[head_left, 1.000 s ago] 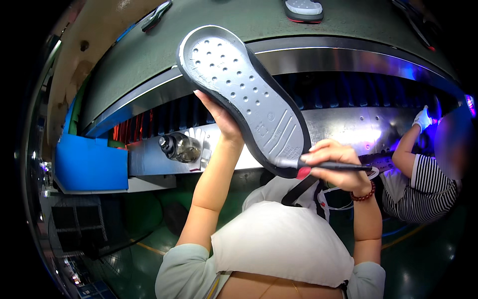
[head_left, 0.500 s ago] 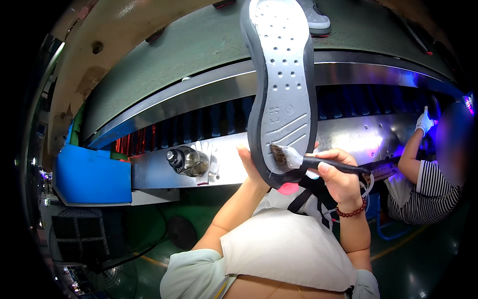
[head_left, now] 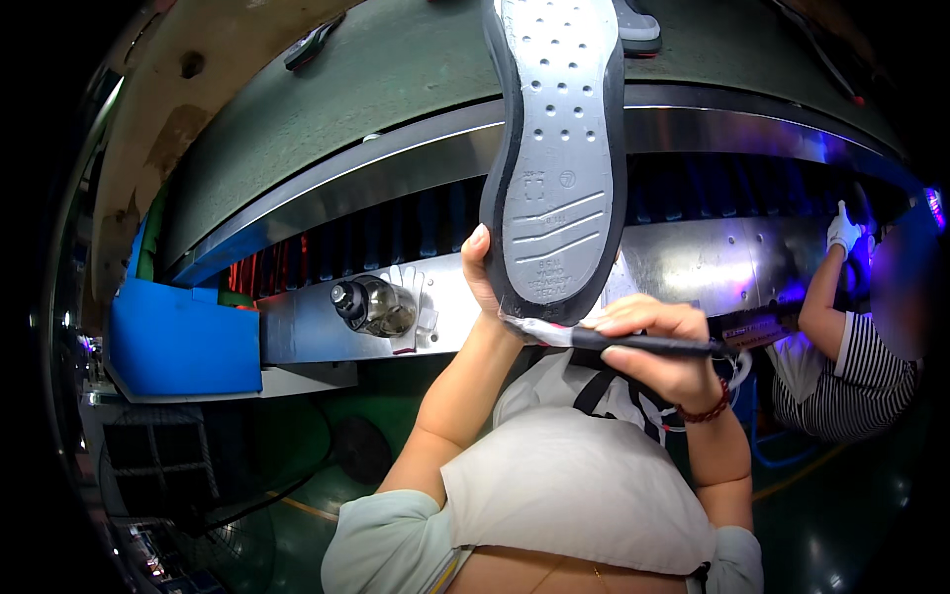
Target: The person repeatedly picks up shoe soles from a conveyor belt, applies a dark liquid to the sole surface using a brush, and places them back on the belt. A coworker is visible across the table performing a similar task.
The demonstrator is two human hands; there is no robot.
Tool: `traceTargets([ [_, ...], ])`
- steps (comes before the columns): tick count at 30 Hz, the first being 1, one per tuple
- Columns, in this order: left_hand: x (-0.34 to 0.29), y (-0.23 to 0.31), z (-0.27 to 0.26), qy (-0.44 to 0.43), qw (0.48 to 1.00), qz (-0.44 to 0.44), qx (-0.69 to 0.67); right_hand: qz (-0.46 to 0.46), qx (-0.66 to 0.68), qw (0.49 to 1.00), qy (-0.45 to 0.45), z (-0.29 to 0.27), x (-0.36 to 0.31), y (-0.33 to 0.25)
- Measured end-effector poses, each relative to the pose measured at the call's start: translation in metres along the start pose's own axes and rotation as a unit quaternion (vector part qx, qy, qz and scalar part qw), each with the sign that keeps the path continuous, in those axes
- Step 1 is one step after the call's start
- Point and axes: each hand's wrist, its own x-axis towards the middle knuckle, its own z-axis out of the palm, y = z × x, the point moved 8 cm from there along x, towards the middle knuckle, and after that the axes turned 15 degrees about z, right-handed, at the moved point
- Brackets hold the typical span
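Note:
A long shoe sole (head_left: 559, 188) stands nearly upright in front of me, heel end down. It has a pale grey inner face with small round holes and slanted grooves, and a dark rim. My left hand (head_left: 481, 269) grips it by the heel, thumb along the left rim, the other fingers hidden behind it. In my right hand (head_left: 668, 346), pinched between thumb and fingers, lies a brush (head_left: 589, 339) with a black handle and a whitish wrapped neck. Its tip is at the lower left heel edge, close to my left wrist; the bristles are hard to make out.
A glass bottle (head_left: 381, 309) with a dark cap stands on the metal ledge (head_left: 450, 315) at left, beside a white glove. Beyond runs a green belt (head_left: 396, 79) carrying more soles (head_left: 638, 30). A blue box (head_left: 183, 342) is at left. A co-worker with a white glove (head_left: 843, 235) sits at right.
The brush has moved from the inner heel face down to the lower left heel edge, its handle now nearly level. The sole has risen slightly. Another sole has come into fuller view at upper left.

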Motion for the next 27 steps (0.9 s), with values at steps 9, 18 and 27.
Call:
traceTargets([
  [9, 0.008, 0.0, 0.011, -0.029, 0.998, -0.047, 0.026, 0.01, -0.038, 0.999, 0.014, -0.021, 0.012, -0.014],
  [18, 0.018, -0.001, 0.028, -0.068, 0.994, -0.082, 0.034, -0.036, -0.156, 0.987, -0.018, -0.017, 0.022, -0.035],
  [27, 0.017, -0.008, 0.026, -0.086, 0.984, -0.155, 0.004, 0.016, -0.131, 0.989, -0.071, -0.007, 0.019, -0.019],
])
